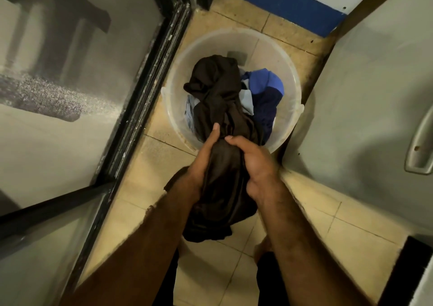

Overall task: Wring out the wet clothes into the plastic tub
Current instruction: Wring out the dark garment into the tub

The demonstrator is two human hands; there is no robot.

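Observation:
A dark brown wet garment (218, 188) hangs bunched between both my hands, its far end trailing into the clear plastic tub (290, 78) on the tiled floor. My left hand (206, 155) grips the cloth from the left, thumb stretched along it. My right hand (255, 162) grips it from the right, fingers curled over the top. Blue clothes (264, 87) and a pale blue piece (189, 111) lie inside the tub under the brown cloth. The garment's near end droops below my wrists.
A dark-framed glass door (145, 90) runs along the left. On the right stands a grey door (375, 90) with a metal handle (421, 141). A blue skirting strip (281, 3) lines the far wall. Beige floor tiles (234, 270) lie between.

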